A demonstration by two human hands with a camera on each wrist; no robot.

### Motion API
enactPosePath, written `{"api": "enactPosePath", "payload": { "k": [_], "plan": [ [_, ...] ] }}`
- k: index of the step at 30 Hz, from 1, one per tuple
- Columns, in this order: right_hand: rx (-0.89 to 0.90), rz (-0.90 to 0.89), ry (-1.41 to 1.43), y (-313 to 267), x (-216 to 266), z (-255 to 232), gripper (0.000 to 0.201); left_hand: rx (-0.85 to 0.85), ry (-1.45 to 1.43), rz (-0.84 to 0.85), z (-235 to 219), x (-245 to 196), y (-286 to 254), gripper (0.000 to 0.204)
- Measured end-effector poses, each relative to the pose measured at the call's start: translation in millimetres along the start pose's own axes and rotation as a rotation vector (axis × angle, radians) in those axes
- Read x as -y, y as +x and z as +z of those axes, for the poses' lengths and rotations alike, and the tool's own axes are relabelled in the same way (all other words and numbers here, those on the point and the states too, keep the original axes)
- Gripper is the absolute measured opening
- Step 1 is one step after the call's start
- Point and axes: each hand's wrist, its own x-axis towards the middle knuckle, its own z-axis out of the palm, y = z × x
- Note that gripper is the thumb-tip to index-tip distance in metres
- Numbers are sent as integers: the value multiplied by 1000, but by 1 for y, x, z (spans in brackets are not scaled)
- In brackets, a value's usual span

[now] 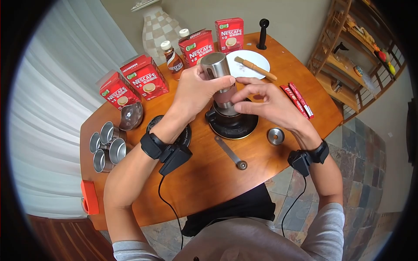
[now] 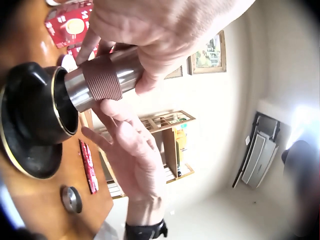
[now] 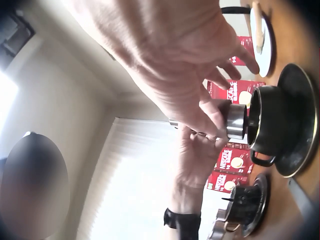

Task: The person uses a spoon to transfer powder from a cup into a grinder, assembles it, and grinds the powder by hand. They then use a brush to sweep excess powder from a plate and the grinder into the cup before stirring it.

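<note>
A steel cylinder with a brown ribbed band (image 1: 215, 65) (image 2: 102, 80) is gripped around its upper part by my left hand (image 1: 193, 89) (image 2: 165, 30). Its steel lower end (image 3: 236, 121) is at the mouth of a black cup (image 2: 40, 107) (image 3: 270, 120), which stands on a black saucer (image 1: 235, 130). Beside the cylinder, my right hand (image 1: 278, 104) (image 3: 160, 55) has its fingers loosely bent, with fingertips at the brown band; in the left wrist view they seem to touch it. A metal crank handle (image 1: 228, 152) lies in front of the saucer.
Red boxes (image 1: 148, 80) and bottles (image 1: 174, 63) stand behind. A white plate (image 1: 257, 58) holds a brush; red sachets (image 1: 296, 100) and a metal ring (image 1: 275, 136) are right. Metal cups (image 1: 117, 150), a clear bowl (image 1: 131, 116) and another black cup (image 3: 240, 205) are left.
</note>
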Motion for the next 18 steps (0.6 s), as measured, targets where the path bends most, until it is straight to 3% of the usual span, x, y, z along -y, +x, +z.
{"api": "enactPosePath", "payload": {
  "k": [2, 7, 10, 11, 15, 18],
  "plan": [
    [-17, 74, 15, -3, 11, -8, 15, -17, 3, 5, -1, 1, 0, 43],
    [18, 49, -56, -3, 12, 0, 22, -3, -9, 29, 0, 5, 0, 42],
    [2, 87, 57, 3, -2, -7, 19, -18, -25, 46, 2, 6, 1, 42],
    [0, 16, -15, 5, -3, -1, 20, 3, -16, 39, 1, 7, 0, 43],
    [2, 63, -89, -1, 3, -4, 18, 42, -14, 24, 2, 14, 3, 44],
    [-9, 22, 4, 3, -3, 0, 20, 40, -26, 12, 5, 12, 2, 43]
  ]
}}
